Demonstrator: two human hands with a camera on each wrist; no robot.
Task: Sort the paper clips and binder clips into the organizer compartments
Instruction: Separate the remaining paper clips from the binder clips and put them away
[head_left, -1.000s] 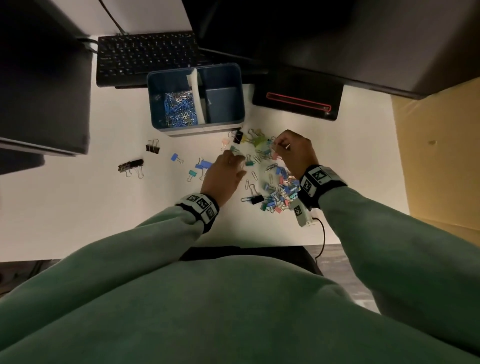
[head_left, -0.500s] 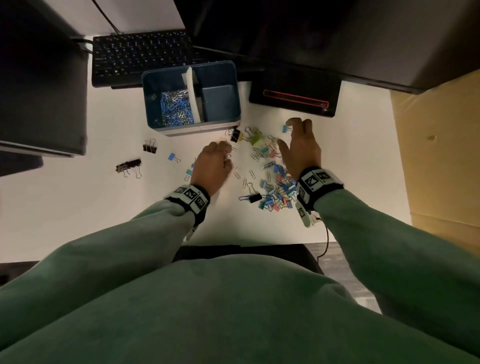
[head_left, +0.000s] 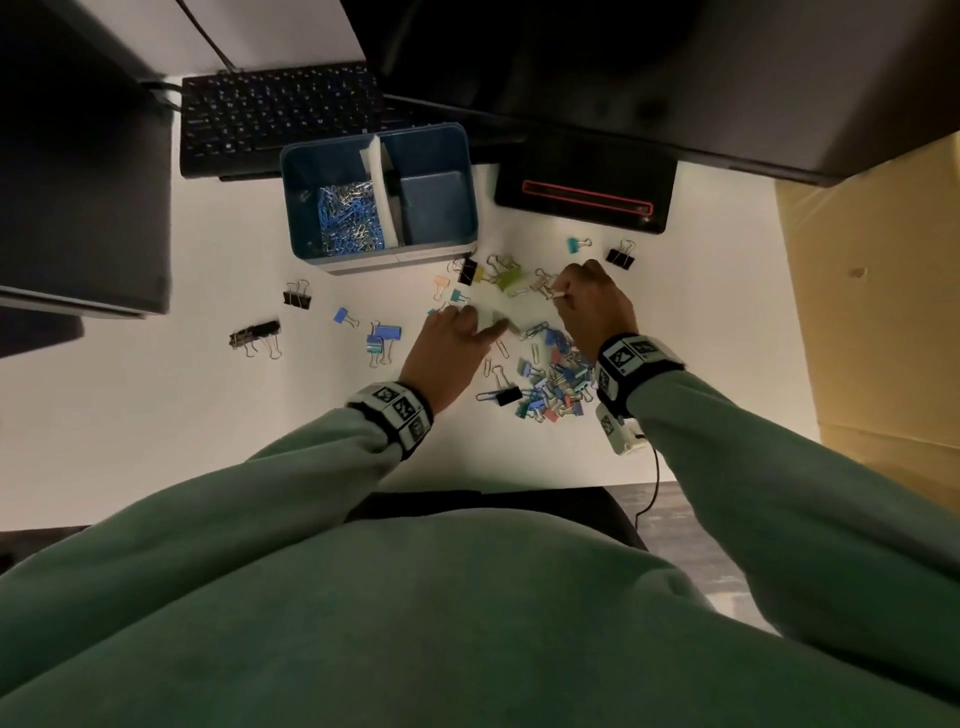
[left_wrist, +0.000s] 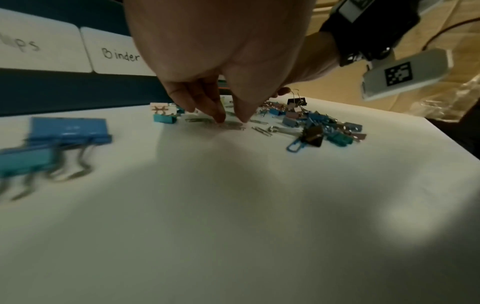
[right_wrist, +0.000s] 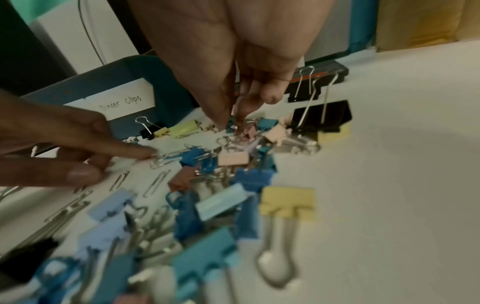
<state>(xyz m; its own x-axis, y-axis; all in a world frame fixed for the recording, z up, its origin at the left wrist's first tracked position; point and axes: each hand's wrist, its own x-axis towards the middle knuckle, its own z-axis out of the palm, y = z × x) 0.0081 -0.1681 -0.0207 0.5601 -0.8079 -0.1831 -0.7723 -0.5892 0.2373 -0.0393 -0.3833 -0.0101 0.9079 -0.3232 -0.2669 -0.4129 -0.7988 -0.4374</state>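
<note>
A person in green sleeves works over a white desk with both hands in a scatter of clips. The left hand reaches down with its fingers extended, and the fingertips press on silver paper clips lying flat on the desk; nothing is lifted in it. The right hand has thumb and fingers drawn together, pinching at a small clip at the far edge of the pile; which kind of clip it is cannot be told.

The pile of mixed binder clips and paper clips lies between and below the two hands, near the front of the desk. The blue organizer stands behind the hands, just in front of the keyboard. Its left compartment holds blue and silver paper clips; its right compartment shows only its blue floor. A white label on its front wall reads "Binder".

Loose binder clips lie apart from the pile: black ones to the left of the organizer, a blue pair beside the left hand, and a teal one and a black one beyond the right hand.
</note>
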